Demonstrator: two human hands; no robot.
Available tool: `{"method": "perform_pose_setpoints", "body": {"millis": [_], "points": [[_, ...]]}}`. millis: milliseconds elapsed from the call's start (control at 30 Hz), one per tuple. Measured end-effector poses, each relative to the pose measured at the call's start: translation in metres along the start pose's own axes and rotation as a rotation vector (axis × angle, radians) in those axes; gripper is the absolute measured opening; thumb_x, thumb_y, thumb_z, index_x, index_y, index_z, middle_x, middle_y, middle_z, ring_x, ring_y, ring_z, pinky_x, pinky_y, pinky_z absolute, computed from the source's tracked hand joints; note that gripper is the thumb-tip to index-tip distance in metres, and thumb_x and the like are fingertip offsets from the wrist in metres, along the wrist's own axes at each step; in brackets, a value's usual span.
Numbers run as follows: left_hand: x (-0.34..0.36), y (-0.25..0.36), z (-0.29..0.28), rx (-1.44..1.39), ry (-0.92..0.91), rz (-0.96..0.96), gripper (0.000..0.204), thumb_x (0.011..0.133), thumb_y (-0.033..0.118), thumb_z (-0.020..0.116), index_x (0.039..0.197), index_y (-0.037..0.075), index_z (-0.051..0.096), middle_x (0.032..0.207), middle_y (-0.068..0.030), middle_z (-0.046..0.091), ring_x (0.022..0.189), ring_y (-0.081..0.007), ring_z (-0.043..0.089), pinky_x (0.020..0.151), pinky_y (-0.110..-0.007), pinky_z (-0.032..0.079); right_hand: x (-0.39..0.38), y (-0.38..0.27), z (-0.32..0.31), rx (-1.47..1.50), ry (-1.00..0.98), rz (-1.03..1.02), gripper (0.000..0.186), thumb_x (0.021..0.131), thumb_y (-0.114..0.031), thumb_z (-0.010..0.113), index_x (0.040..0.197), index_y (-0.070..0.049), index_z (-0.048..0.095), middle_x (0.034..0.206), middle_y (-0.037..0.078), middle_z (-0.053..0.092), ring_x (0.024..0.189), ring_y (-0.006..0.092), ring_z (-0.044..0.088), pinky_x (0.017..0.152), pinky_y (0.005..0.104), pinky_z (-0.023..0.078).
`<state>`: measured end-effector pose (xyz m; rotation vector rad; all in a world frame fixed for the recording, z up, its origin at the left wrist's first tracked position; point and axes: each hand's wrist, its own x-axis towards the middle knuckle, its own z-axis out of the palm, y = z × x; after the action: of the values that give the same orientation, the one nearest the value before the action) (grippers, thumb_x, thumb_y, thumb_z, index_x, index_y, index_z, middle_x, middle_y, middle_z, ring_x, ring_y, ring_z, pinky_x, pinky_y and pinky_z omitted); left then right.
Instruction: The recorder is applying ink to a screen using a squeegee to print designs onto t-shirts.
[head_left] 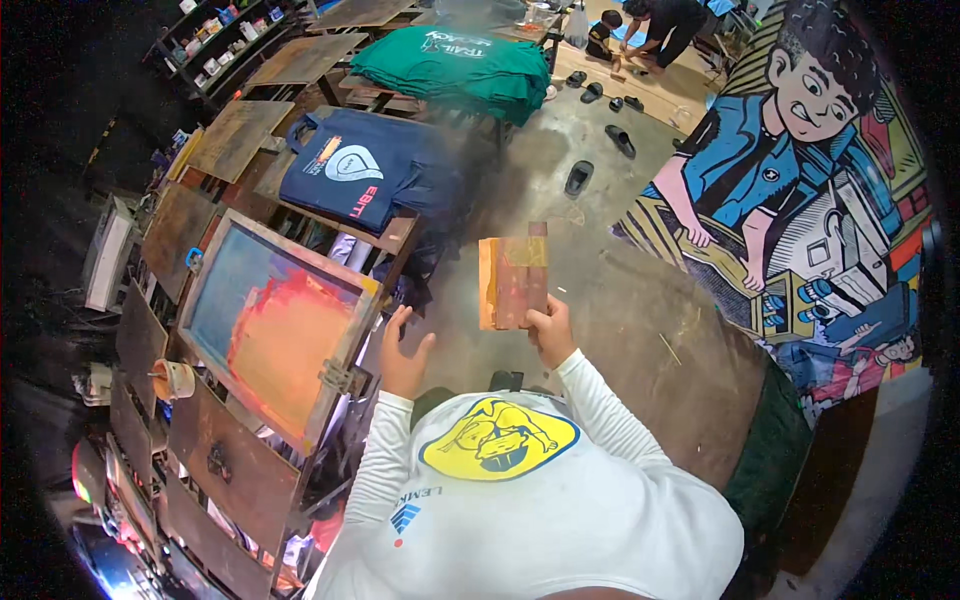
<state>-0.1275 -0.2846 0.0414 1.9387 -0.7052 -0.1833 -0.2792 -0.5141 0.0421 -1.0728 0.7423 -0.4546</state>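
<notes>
In front of my chest my right hand grips the lower right corner of a squeegee, a flat reddish-brown wooden block with an orange strip down its left edge. A yellowish patch marks its upper part. My left hand is empty, its fingers spread and thumb apart, a little left of the squeegee and not touching it. Nearest to that hand lies a wood-framed printing screen on the left, its mesh smeared orange and pink over blue-grey.
Brown print boards line my left side, with a small pot among them. Navy shirts and a pile of green shirts lie beyond. Slippers dot the concrete floor. Two people crouch far off; a painted mural stands right.
</notes>
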Motion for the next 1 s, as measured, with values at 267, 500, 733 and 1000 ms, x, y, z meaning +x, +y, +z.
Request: {"method": "perform_pose_setpoints", "body": {"millis": [267,500,733,1000], "points": [[0.014,0.008,-0.003,-0.036,0.008,-0.002,0.059,0.083,0.016,0.077,0.136,0.006,0.053,0.140,-0.0128,0.055,0.131,-0.0249,0.050,0.110,-0.037,0.036,0.005,-0.006,0.011,-0.029,-0.032,0.017,0.023,0.073,-0.005,0.058,0.095,-0.003,0.063,0.069,0.001,0.059,0.042,0.0077,0.042,0.038,0.0245,0.029],[0.016,-0.006,-0.036,-0.055,-0.066,0.004,0.058,0.082,0.016,0.076,0.135,0.006,0.055,0.136,-0.0098,0.058,0.127,-0.0225,0.053,0.107,-0.036,0.038,-0.007,0.000,0.057,-0.038,-0.012,0.024,0.024,0.073,-0.003,0.057,0.097,-0.004,0.061,0.071,0.000,0.058,0.044,0.0070,0.039,0.039,0.0238,0.026],[0.010,-0.046,-0.104,-0.170,-0.077,-0.037,0.056,0.082,0.014,0.076,0.134,0.005,0.055,0.132,-0.0102,0.060,0.123,-0.0229,0.056,0.104,-0.036,0.041,-0.023,0.043,0.121,-0.018,-0.002,0.040,0.026,0.071,-0.001,0.058,0.097,-0.004,0.062,0.073,0.001,0.059,0.045,0.0070,0.042,0.039,0.0241,0.026],[0.022,-0.087,-0.203,-0.031,-0.029,0.024,0.053,0.083,0.015,0.073,0.133,0.006,0.055,0.130,-0.0112,0.060,0.120,-0.0237,0.057,0.102,-0.040,0.044,-0.042,0.076,0.205,-0.028,-0.036,-0.066,0.029,0.070,0.000,0.058,0.098,0.003,0.064,0.087,0.004,0.066,0.074,0.0135,0.063,0.066,0.0269,0.051]]}}
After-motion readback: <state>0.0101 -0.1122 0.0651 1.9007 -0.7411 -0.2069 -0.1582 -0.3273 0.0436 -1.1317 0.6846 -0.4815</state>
